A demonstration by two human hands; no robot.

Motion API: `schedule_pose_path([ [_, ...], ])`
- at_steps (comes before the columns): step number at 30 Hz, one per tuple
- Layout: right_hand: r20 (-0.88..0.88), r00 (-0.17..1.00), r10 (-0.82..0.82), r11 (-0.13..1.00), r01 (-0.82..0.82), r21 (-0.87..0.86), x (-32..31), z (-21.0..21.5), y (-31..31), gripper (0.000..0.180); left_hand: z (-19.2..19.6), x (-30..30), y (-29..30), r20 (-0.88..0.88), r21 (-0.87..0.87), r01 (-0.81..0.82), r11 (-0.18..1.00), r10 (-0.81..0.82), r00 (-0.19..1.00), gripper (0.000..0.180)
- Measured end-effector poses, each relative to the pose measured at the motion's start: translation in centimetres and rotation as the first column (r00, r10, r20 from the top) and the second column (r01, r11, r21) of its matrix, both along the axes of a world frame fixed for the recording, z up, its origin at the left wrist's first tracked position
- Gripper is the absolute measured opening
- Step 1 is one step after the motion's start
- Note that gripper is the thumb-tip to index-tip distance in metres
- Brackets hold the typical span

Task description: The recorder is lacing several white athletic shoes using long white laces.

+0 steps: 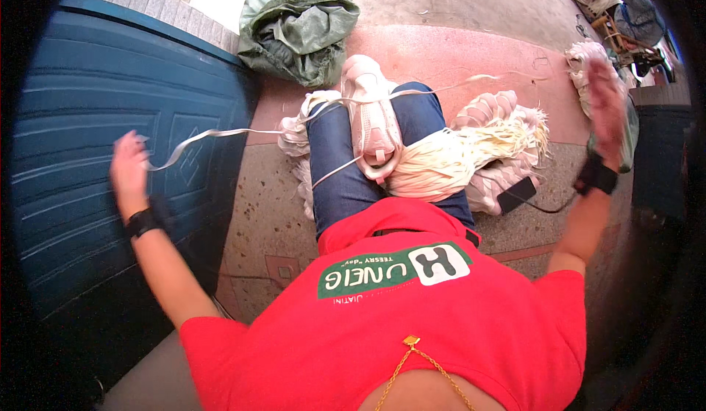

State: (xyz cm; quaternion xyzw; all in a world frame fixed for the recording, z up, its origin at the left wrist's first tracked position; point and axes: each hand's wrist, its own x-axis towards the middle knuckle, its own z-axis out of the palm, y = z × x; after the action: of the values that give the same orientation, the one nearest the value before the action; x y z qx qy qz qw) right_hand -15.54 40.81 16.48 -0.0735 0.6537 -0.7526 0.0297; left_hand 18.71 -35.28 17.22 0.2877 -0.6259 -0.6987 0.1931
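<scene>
A pale pink sneaker (373, 120) rests on my lap between my thighs, toe pointing away from me. From it a white shoelace (213, 132) stretches left to my left hand (130, 167), whose fingers pinch the lace near the blue door. Its other length runs through the air toward the upper right. My right hand (606, 113) is held far out to the right, smeared by motion; whether it has the lace in it I cannot tell. A thick bundle of cream shoelaces (445, 159) drapes across my right thigh.
More pale sneakers (487, 109) sit by my right leg, others (294, 128) by my left. A dark phone-like block (517, 195) with a cable lies at right. A green sack (298, 28) stands ahead; a blue panelled door (95, 124) borders the left. Shoes (581, 61) are piled far right.
</scene>
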Motion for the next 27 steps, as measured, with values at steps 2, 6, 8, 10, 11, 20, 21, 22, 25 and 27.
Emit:
schedule_pose_path([
  [2, 0.06, 0.983, 0.172, 0.913, -0.182, 0.364, 1.0, -3.5, -6.8, 0.027, -3.3, -5.9, 9.5, 0.268, -0.163, -0.064, 0.984, 0.107, 0.957, 0.033],
  [6, -0.235, 0.825, 0.513, 0.768, -0.319, 0.556, 3.4, -14.9, -15.4, 0.012, -8.1, -13.8, 24.1, 0.378, -0.098, 0.38, 0.92, -0.319, 0.869, 0.058],
  [8, -0.375, 0.645, 0.665, 0.65, -0.255, 0.716, 6.4, -14.3, -20.5, 0.01, -10.4, -15.0, 28.2, 0.382, 0.004, 0.538, 0.843, -0.499, 0.778, 0.041],
  [10, -0.235, 0.621, 0.748, 0.557, -0.394, 0.732, 7.9, -15.1, -23.2, 0.011, -13.1, -16.4, 31.4, 0.374, 0.11, 0.614, 0.781, -0.605, 0.703, 0.026],
  [11, -0.166, 0.645, 0.746, 0.519, -0.406, 0.752, 8.5, -15.4, -24.1, 0.013, -14.2, -17.1, 32.6, 0.347, 0.178, 0.625, 0.76, -0.643, 0.682, 0.02],
  [20, -0.192, 0.723, 0.664, 0.383, -0.108, 0.918, 7.9, -17.5, -26.4, 0.014, -14.9, -20.5, 35.5, 0.392, 0.416, 0.405, 0.814, -0.562, 0.728, 0.012],
  [21, -0.171, 0.718, 0.675, 0.353, -0.111, 0.929, 7.8, -17.5, -26.4, 0.013, -15.1, -20.5, 35.6, 0.386, 0.401, 0.386, 0.831, -0.536, 0.751, 0.012],
  [22, -0.15, 0.712, 0.685, 0.324, -0.114, 0.939, 7.7, -17.4, -26.5, 0.013, -15.4, -20.4, 35.6, 0.388, 0.402, 0.386, 0.83, -0.536, 0.75, 0.012],
  [25, -0.15, 0.72, 0.678, 0.31, -0.095, 0.946, 7.5, -17.4, -26.9, 0.012, -15.6, -20.1, 35.8, 0.323, 0.429, 0.33, 0.841, -0.484, 0.813, 0.013],
  [27, -0.139, 0.675, 0.725, 0.298, -0.125, 0.946, 7.3, -17.4, -27.1, 0.012, -15.4, -19.8, 35.9, 0.311, 0.395, 0.325, 0.859, -0.458, 0.833, 0.014],
])
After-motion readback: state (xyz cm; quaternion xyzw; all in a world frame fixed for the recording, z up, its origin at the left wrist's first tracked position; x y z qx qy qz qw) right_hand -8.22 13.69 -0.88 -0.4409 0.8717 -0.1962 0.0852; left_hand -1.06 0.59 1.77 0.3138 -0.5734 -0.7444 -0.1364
